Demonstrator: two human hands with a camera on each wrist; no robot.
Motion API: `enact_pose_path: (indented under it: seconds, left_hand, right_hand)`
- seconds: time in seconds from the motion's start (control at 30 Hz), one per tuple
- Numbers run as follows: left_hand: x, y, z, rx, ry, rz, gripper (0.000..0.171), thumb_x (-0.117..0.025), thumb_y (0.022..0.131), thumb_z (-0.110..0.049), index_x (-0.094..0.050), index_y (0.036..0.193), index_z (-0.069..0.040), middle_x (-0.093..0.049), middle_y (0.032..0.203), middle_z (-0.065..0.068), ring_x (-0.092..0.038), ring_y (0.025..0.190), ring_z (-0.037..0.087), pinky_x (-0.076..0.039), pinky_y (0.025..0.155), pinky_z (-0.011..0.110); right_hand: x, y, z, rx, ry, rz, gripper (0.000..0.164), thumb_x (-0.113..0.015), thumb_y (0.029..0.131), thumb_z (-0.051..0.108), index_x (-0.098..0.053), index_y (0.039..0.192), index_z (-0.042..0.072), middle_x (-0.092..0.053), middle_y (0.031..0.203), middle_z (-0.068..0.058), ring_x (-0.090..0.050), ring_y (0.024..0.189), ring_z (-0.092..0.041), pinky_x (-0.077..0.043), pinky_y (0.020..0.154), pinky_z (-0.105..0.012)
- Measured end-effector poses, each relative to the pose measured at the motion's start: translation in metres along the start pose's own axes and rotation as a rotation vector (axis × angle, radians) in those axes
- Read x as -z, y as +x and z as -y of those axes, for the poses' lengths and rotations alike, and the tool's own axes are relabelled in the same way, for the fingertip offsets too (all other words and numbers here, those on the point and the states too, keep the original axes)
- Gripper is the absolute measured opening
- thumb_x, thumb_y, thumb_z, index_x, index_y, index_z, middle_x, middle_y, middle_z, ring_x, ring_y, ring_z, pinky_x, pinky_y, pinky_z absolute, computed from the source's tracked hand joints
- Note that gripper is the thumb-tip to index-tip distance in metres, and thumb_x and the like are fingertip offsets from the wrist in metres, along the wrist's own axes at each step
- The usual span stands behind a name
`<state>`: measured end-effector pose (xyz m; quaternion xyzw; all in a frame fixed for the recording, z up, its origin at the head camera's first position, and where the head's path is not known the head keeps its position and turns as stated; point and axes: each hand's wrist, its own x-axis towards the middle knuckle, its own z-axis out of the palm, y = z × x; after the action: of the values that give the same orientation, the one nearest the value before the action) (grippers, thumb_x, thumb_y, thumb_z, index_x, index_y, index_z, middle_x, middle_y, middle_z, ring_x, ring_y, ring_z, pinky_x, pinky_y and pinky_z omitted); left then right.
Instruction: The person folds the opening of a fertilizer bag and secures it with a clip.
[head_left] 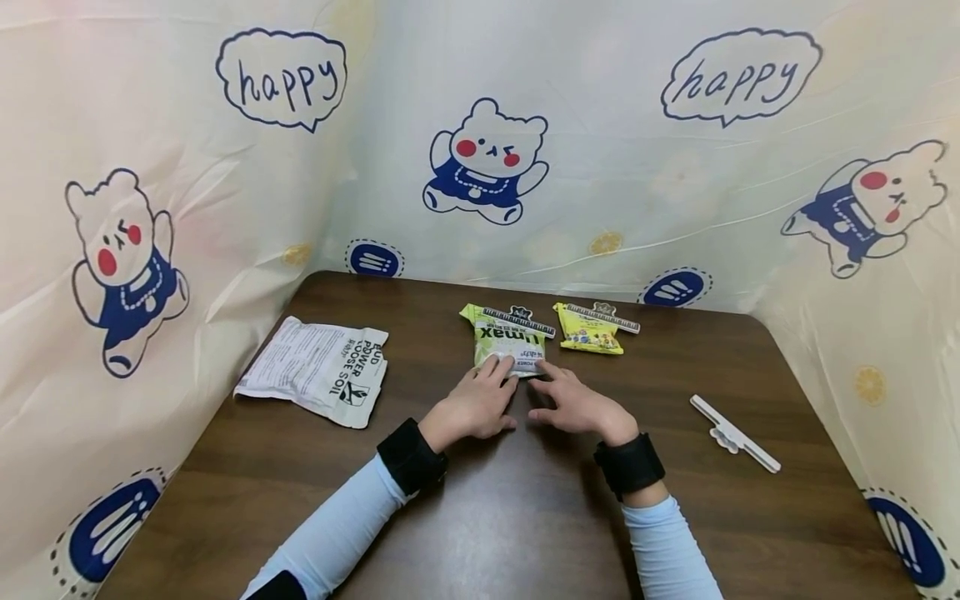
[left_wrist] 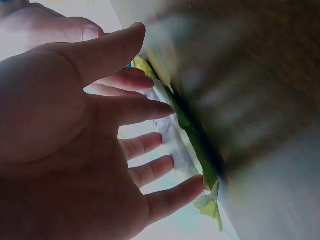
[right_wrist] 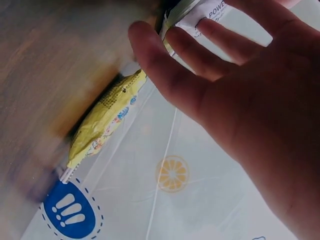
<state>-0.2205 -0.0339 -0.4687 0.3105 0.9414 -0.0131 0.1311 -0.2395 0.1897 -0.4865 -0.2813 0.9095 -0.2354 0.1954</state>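
A green and white bag (head_left: 510,343) lies on the table in the head view, a piano-key-patterned clip (head_left: 519,321) across its far end. My left hand (head_left: 476,402) has its fingertips on the bag's near left edge, fingers extended. At the near right corner, the fingertips of my right hand (head_left: 581,404) rest on the same bag. Neither hand curls round anything. Seen from the left wrist, the spread fingers (left_wrist: 150,172) reach the bag's edge. Right of it sits a smaller yellow bag (head_left: 588,333), also with a piano-key clip (head_left: 603,317); it shows in the right wrist view too.
On the left of the table (head_left: 480,533) lies a white pouch (head_left: 315,371) with black print. A loose white sealing clip (head_left: 735,433) rests on the right. Printed cloth (head_left: 600,167) hangs round the back and both sides.
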Motion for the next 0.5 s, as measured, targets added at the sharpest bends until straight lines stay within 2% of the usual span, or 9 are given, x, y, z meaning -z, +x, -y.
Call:
enact_pose_path:
  seconds: [0.13,0.17,0.2,0.23,0.3,0.37,0.43,0.47,0.5]
  left_hand:
    - [0.001,0.002,0.001,0.014,-0.004,-0.01,0.079,-0.061,0.104,-0.055,-0.039,0.162,-0.006,-0.012,0.173,0.015,-0.013,0.157,0.035,-0.033,0.118,0.051]
    - [0.002,0.003,0.001,0.017,-0.008,-0.019,0.078,-0.061,0.104,-0.055,-0.04,0.162,-0.006,-0.013,0.173,0.015,-0.014,0.157,0.035,-0.033,0.118,0.051]
    - [0.003,0.003,0.0,0.019,-0.013,-0.029,0.078,-0.061,0.104,-0.055,-0.041,0.161,-0.006,-0.014,0.172,0.015,-0.014,0.157,0.035,-0.033,0.118,0.051]
    - [0.004,0.004,0.0,0.021,-0.018,-0.033,0.077,-0.06,0.105,-0.055,-0.041,0.161,-0.006,-0.014,0.172,0.014,-0.014,0.157,0.035,-0.033,0.119,0.051]
    - [0.006,0.005,0.0,0.027,-0.032,-0.033,0.077,-0.059,0.105,-0.055,-0.042,0.161,-0.006,-0.013,0.172,0.014,-0.013,0.157,0.035,-0.032,0.119,0.052]
    - [0.007,0.006,-0.001,0.036,-0.048,-0.023,0.077,-0.059,0.105,-0.055,-0.041,0.161,-0.006,-0.012,0.173,0.013,-0.012,0.158,0.035,-0.03,0.12,0.053]
    - [0.007,0.007,-0.001,0.044,-0.052,-0.015,0.078,-0.059,0.105,-0.055,-0.041,0.161,-0.006,-0.012,0.173,0.013,-0.012,0.158,0.035,-0.03,0.12,0.054]
    - [0.006,0.008,0.0,0.047,-0.052,-0.013,0.078,-0.059,0.105,-0.055,-0.041,0.161,-0.005,-0.012,0.172,0.013,-0.012,0.158,0.035,-0.03,0.12,0.054]
    - [0.006,0.009,0.0,0.049,-0.052,-0.013,0.078,-0.059,0.105,-0.055,-0.041,0.161,-0.005,-0.012,0.172,0.013,-0.012,0.158,0.035,-0.03,0.119,0.054]
  right_hand:
    - [-0.026,0.024,-0.065,0.08,0.06,0.011,0.081,-0.06,0.102,0.061,-0.039,0.164,0.013,-0.004,0.176,-0.014,-0.014,0.158,-0.038,-0.027,0.12,-0.058]
    - [-0.027,0.026,-0.076,0.081,0.07,0.008,0.081,-0.059,0.102,0.062,-0.037,0.165,0.016,-0.002,0.176,-0.013,-0.014,0.159,-0.037,-0.028,0.12,-0.056]
    - [-0.024,0.024,-0.077,0.064,0.081,0.008,0.081,-0.059,0.102,0.062,-0.035,0.166,0.018,-0.001,0.176,-0.014,-0.015,0.158,-0.037,-0.029,0.119,-0.056]
    - [-0.018,0.02,-0.072,0.044,0.085,0.011,0.079,-0.059,0.103,0.059,-0.034,0.166,0.018,-0.001,0.175,-0.017,-0.017,0.157,-0.04,-0.031,0.118,-0.057]
    - [0.0,0.004,-0.048,-0.006,0.085,0.019,0.073,-0.062,0.106,0.047,-0.037,0.165,0.013,-0.008,0.172,-0.027,-0.025,0.154,-0.046,-0.034,0.115,-0.06]
    - [0.017,-0.014,-0.019,-0.065,0.071,0.033,0.068,-0.063,0.107,0.041,-0.042,0.162,0.007,-0.021,0.167,-0.033,-0.031,0.15,-0.05,-0.035,0.114,-0.062]
    - [0.028,-0.026,0.004,-0.092,0.055,0.06,0.063,-0.064,0.106,0.037,-0.047,0.157,0.001,-0.036,0.16,-0.034,-0.04,0.145,-0.05,-0.037,0.112,-0.062]
    - [0.03,-0.027,0.007,-0.107,0.051,0.072,0.062,-0.064,0.106,0.036,-0.049,0.155,0.0,-0.042,0.157,-0.032,-0.043,0.143,-0.048,-0.038,0.112,-0.061]
    - [0.027,-0.026,0.002,-0.096,0.029,0.077,0.062,-0.063,0.106,0.038,-0.051,0.154,0.0,-0.048,0.153,-0.03,-0.047,0.141,-0.045,-0.04,0.11,-0.059]
